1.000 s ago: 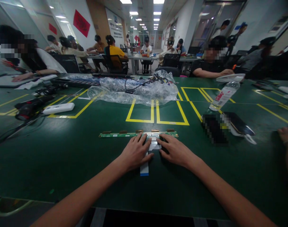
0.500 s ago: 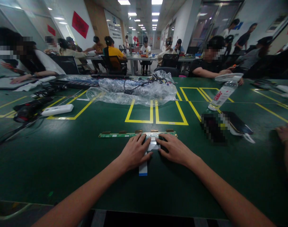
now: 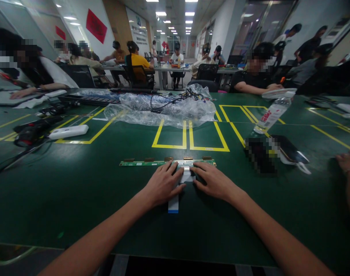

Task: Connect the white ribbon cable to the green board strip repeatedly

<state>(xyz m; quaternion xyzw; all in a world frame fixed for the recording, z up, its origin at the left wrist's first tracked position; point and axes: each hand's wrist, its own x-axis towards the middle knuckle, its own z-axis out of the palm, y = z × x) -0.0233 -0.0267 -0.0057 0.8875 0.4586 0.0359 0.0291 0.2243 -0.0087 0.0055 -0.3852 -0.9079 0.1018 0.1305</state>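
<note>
A long, narrow green circuit board lies crosswise on the green table, with several brownish tabs along its far edge. My left hand rests at the middle of the board, fingers spread and fingertips at its near edge. Under that hand a white flat ribbon cable runs toward me and ends in a blue tip. My right hand lies opposite, fingers stretched out, its fingertips on the board's right part. Between the hands shows a silvery-white strip; the fingers partly cover where it meets the board.
Clear plastic wrap with black cables lies beyond yellow tape outlines. A water bottle and a phone are to the right. A white device lies left. Another person's hand is at the right edge.
Almost nothing differs. Both hands stay at the board, and the view has shifted slightly. A co-worker at the far left has moved a hand a little.
</note>
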